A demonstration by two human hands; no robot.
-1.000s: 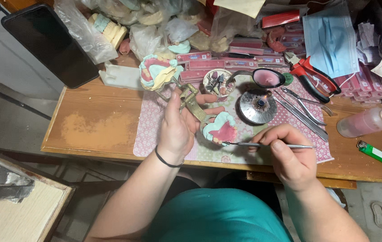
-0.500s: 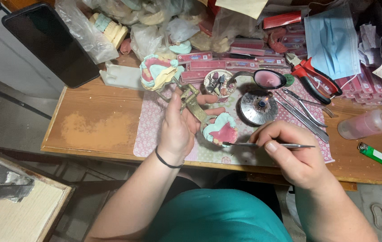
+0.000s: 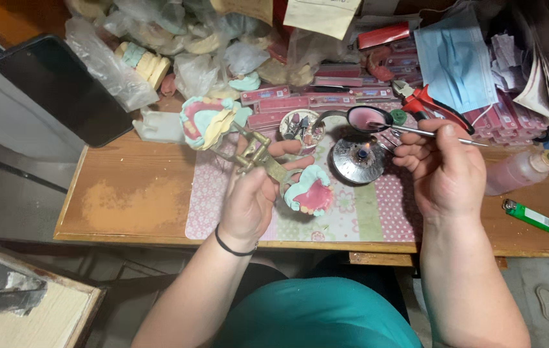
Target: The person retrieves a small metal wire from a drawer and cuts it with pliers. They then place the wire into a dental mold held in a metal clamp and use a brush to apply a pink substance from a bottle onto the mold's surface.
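Left hand (image 3: 249, 203) is closed around a brass hinged dental articulator (image 3: 258, 154), tilted so the pink-and-mint wax denture model (image 3: 310, 193) faces me, low at 6 o'clock of the wooden tabletop (image 3: 126, 206). Right hand (image 3: 445, 167) pinches a thin metal wax tool (image 3: 416, 131), tip over the small round metal burner (image 3: 358, 160), I judge to warm it. At 1 o'clock red-handled pliers (image 3: 432, 103) and a blue face mask (image 3: 455, 58) crowd the reach; a green lighter (image 3: 530, 216) lies at 3 o'clock.

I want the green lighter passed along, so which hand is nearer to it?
Right. The right hand is just left of the green lighter, apart from it; the left hand is much farther left, holding a brass frame.
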